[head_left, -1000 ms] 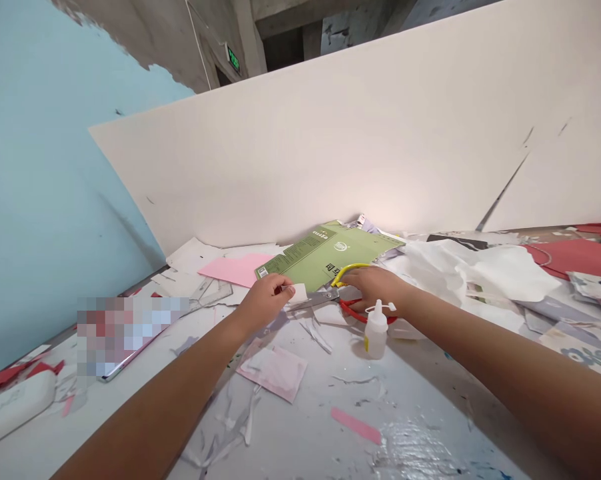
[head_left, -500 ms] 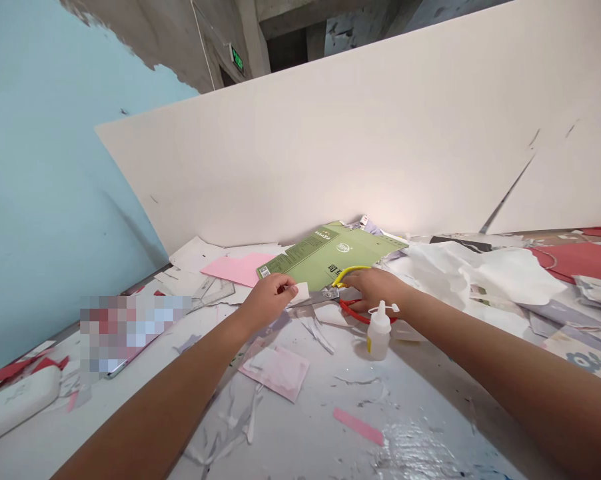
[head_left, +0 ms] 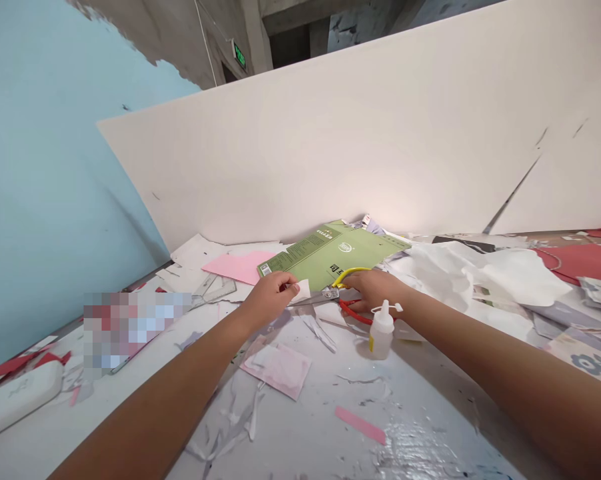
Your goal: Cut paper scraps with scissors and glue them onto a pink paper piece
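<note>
My left hand (head_left: 275, 295) pinches a small piece of white paper (head_left: 304, 289) between thumb and fingers. My right hand (head_left: 373, 289) is wrapped round the handles of a pair of scissors (head_left: 332, 293), one loop yellow and the other red. The blades point left and lie at the lower edge of the white piece; whether they are fully closed is hard to tell. Behind both hands lies a flattened green carton (head_left: 325, 253). A small white glue bottle (head_left: 381, 337) stands upright just in front of my right wrist.
Pink paper (head_left: 240, 265) and white sheets lie at the back left, near a blurred-out flat object (head_left: 135, 330). Crumpled white paper (head_left: 460, 273) and red paper (head_left: 575, 261) are at the right. Paper scraps and a pink strip (head_left: 360, 425) lie in front. A white panel (head_left: 330, 147) stands behind.
The view has shifted slightly. Both hands, the scissors and the white piece keep nearly the same positions; the piece looks slightly more tilted.
</note>
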`<action>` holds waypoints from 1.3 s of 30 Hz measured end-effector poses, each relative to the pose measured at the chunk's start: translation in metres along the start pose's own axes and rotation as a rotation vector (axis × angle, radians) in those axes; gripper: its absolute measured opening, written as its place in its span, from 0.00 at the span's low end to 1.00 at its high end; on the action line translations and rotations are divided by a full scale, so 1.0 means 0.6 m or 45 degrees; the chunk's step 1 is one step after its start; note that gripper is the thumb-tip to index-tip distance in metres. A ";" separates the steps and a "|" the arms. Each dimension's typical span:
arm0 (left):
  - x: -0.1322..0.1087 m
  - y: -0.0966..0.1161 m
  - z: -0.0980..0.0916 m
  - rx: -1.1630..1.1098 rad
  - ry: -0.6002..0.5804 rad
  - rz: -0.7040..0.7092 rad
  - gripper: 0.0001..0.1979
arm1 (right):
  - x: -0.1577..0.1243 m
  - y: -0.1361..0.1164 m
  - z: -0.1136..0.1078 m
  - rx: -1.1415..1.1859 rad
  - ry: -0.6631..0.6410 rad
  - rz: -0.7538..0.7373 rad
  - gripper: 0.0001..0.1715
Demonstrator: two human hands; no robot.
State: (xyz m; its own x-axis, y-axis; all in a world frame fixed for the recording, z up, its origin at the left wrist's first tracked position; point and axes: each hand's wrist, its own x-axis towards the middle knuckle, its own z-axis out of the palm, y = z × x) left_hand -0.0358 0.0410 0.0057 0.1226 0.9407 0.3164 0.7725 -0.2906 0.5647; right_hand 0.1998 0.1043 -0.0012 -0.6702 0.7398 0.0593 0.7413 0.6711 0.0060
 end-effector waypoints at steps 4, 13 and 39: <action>0.000 0.001 -0.001 -0.003 0.001 0.010 0.12 | -0.001 -0.003 -0.003 -0.035 -0.077 0.018 0.15; -0.003 0.002 -0.004 -0.049 -0.006 -0.018 0.12 | -0.007 -0.008 -0.007 -0.057 -0.149 0.040 0.15; 0.012 -0.003 -0.034 -0.553 0.341 -0.282 0.09 | -0.027 0.020 -0.031 0.036 0.171 0.200 0.16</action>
State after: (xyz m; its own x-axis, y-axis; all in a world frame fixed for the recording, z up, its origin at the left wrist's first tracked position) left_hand -0.0493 0.0449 0.0225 -0.2202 0.9266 0.3050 0.4266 -0.1897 0.8843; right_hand 0.2203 0.0998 0.0162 -0.5346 0.8235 0.1901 0.8336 0.5508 -0.0418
